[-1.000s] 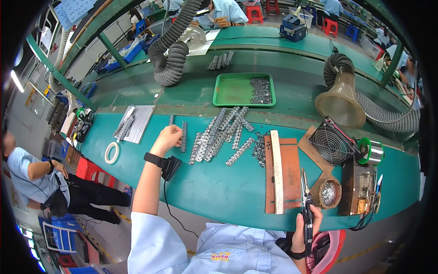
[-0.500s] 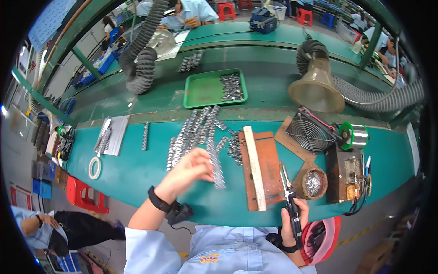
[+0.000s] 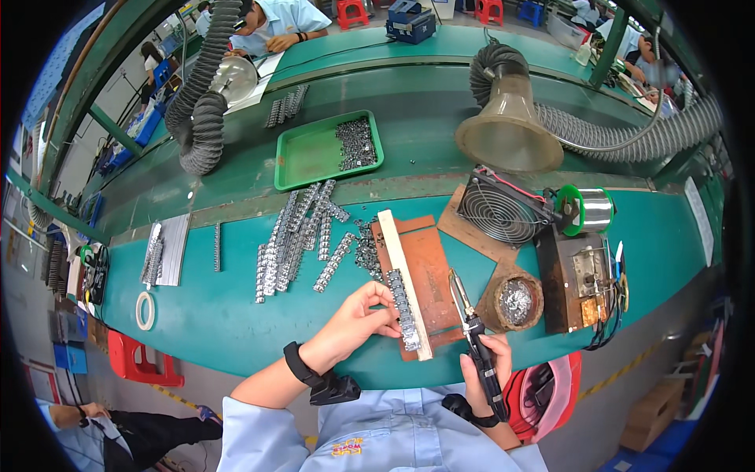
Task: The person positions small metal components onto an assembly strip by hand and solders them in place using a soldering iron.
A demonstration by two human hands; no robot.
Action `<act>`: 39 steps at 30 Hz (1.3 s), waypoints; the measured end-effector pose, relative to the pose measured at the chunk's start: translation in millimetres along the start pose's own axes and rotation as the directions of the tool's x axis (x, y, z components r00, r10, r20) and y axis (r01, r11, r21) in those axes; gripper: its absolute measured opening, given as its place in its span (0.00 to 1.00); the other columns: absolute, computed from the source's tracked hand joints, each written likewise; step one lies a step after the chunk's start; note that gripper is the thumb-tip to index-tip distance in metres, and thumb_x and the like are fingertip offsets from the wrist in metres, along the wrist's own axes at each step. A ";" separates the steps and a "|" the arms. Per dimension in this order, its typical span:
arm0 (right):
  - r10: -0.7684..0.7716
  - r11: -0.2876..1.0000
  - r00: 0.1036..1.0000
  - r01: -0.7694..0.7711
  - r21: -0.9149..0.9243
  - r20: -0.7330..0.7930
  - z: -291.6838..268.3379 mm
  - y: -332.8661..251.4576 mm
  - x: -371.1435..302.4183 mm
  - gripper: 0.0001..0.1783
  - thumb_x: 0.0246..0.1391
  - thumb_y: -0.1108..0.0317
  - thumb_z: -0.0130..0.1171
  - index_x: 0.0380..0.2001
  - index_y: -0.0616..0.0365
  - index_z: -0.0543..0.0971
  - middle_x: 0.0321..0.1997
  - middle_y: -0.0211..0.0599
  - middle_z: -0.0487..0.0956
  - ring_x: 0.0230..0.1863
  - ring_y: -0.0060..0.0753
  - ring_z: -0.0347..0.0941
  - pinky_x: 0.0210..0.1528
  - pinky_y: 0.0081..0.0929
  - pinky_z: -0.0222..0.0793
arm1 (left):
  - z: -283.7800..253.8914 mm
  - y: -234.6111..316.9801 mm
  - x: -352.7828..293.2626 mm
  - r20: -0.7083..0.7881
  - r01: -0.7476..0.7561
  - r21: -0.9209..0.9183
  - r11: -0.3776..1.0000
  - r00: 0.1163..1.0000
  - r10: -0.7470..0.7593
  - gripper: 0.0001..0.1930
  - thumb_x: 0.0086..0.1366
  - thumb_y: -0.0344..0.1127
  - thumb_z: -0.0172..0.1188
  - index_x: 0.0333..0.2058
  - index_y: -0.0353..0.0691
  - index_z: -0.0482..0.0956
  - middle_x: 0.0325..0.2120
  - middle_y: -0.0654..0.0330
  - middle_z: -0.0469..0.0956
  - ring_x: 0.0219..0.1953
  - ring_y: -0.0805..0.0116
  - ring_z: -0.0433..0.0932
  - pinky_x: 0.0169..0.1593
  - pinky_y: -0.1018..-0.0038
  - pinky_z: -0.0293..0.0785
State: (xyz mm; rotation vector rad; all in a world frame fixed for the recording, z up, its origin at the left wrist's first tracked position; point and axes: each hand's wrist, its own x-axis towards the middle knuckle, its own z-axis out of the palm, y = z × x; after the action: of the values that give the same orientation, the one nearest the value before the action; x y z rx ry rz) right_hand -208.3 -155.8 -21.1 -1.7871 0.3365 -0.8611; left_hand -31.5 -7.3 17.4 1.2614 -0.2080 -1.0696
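Observation:
My left hand [image 3: 363, 316] pinches a strip of small metal parts [image 3: 403, 309], laid lengthwise along a pale wooden bar [image 3: 391, 236]. That bar lies across the left side of a reddish-brown board [image 3: 429, 259]. In my right hand [image 3: 489, 363] is a black soldering iron [image 3: 477, 338], its metal tip pointing up and away over the board's right edge. Left of the board, several similar strips [image 3: 291, 236] lie in a loose pile. Small dark loose parts [image 3: 367, 250] are heaped beside the bar's far end.
Right of the board stand a round pot of silvery scraps [image 3: 516, 302], a black fan [image 3: 503, 206], a green solder spool [image 3: 586, 211] and a box-shaped metal unit [image 3: 560, 275]. Beyond are a green tray [image 3: 291, 161] and a fume hood [image 3: 511, 130]. A tape ring [image 3: 145, 311] lies left.
My left hand has moved right from the pile, carrying a strip onto the wooden bar. My right hand still holds the soldering iron. The whole view has shifted slightly.

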 end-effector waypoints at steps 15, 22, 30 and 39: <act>-0.014 1.000 1.000 0.014 -0.018 0.009 0.8 -3.1 2.4 0.21 0.39 0.78 0.60 0.39 0.62 0.68 0.31 0.42 0.70 0.29 0.33 0.67 0.33 0.25 0.63 | -0.9 -6.4 -1.0 -0.006 -0.004 -0.021 1.000 1.000 0.004 0.07 0.58 0.23 0.50 0.34 0.39 0.63 0.30 0.63 0.70 0.30 0.73 0.74 0.36 0.77 0.76; -0.012 1.000 1.000 0.012 -0.019 0.018 -0.1 -3.9 0.8 0.21 0.39 0.77 0.60 0.39 0.62 0.68 0.31 0.42 0.70 0.29 0.33 0.67 0.33 0.25 0.63 | -3.9 -9.3 -0.1 0.011 0.000 -0.021 1.000 1.000 0.000 0.07 0.58 0.23 0.51 0.34 0.38 0.63 0.30 0.62 0.70 0.30 0.73 0.75 0.35 0.78 0.76; -0.010 1.000 1.000 0.010 -0.020 0.017 -0.9 -2.1 -1.7 0.20 0.40 0.77 0.58 0.40 0.62 0.67 0.34 0.43 0.69 0.32 0.33 0.66 0.35 0.25 0.63 | -4.6 -5.5 3.8 -0.003 0.012 0.035 0.999 1.000 -0.012 0.06 0.59 0.29 0.52 0.31 0.37 0.65 0.28 0.60 0.71 0.27 0.74 0.76 0.31 0.80 0.75; 0.106 0.994 0.991 -0.106 -0.012 0.079 -0.6 0.6 -4.5 0.19 0.46 0.74 0.53 0.43 0.61 0.63 0.41 0.38 0.63 0.39 0.26 0.61 0.45 0.24 0.57 | -15.8 8.5 29.2 -0.053 0.028 0.247 0.969 0.998 -0.015 0.12 0.60 0.40 0.54 0.26 0.36 0.69 0.21 0.63 0.73 0.22 0.76 0.75 0.25 0.82 0.74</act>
State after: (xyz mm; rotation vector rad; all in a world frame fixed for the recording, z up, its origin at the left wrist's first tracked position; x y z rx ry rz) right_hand -211.8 -153.8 -23.3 -1.7882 0.3802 -0.7132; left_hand -1.1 -19.1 7.0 1.5168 -0.2966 -1.0516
